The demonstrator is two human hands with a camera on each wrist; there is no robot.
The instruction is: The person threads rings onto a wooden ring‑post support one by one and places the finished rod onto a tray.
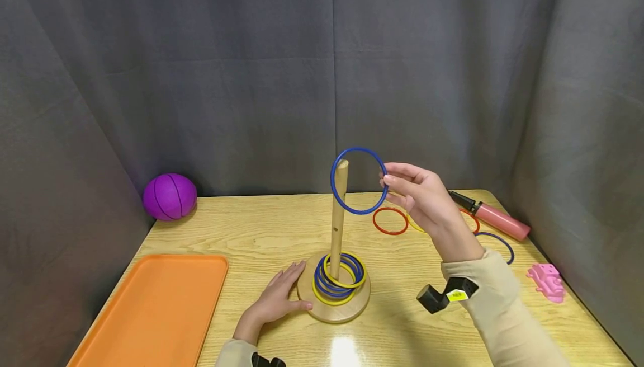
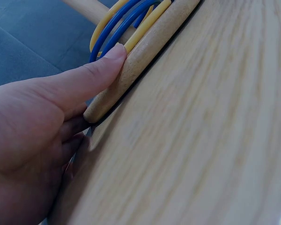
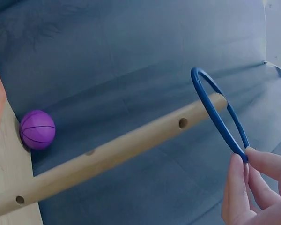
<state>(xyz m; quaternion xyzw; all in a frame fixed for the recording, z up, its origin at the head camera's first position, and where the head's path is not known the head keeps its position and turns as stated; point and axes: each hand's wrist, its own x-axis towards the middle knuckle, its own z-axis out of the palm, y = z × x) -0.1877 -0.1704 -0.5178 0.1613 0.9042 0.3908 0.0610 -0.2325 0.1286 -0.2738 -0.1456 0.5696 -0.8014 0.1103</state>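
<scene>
A blue ring [image 1: 359, 212] is pinched at its right edge between the thumb and fingers of my right hand [image 1: 427, 199]. It is tilted up at the top of a wooden post [image 1: 337, 233]; in the right wrist view the post's tip [image 3: 218, 101] overlaps the ring's opening. Several yellow and blue rings [image 1: 322, 283] lie stacked around the foot of the post, on its round wooden base [image 1: 336, 315]. My left hand [image 1: 276, 300] rests against the left side of that base, fingers extended along the rim and thumb [image 2: 114, 52] on its edge.
Behind my right hand lie a red ring [image 1: 390, 233], a yellow one, another red one and a blue ring [image 1: 510, 252]. A pink pump [image 1: 503, 221] and a pink toy [image 1: 547, 282] lie at right. An orange tray [image 1: 161, 311] and a purple ball [image 1: 170, 197] are at left.
</scene>
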